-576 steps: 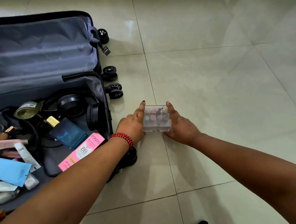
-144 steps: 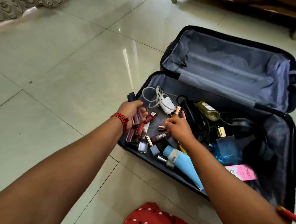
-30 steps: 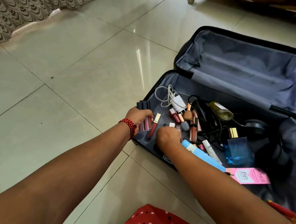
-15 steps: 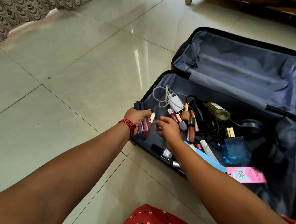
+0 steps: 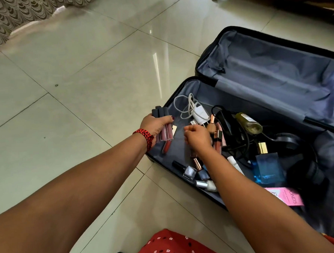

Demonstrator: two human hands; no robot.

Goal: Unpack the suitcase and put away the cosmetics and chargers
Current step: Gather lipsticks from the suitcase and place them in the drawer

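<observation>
Leftmost, we see the left hand [image 5: 156,125] over the near-left corner of the open suitcase [image 5: 228,95]. Its fingers are wrapped round a bundle of lip gloss tubes [image 5: 166,133], grey caps pointing away. A loose red gloss [image 5: 166,147] lies on the liner, partly under that bundle. Next comes the right hand [image 5: 198,139], apart from the left and low over the cosmetics, fingers curled; we cannot tell whether it holds anything. Just beyond its knuckles sits the white charger [image 5: 200,114] with its coiled cable. More capped tubes lie against the hand's right side, and nail polish bottles [image 5: 189,173] rest by the near wall beneath the forearm. Further right we find a blue perfume bottle [image 5: 266,169], black headphones [image 5: 286,141] and a pink box [image 5: 287,197].
</observation>
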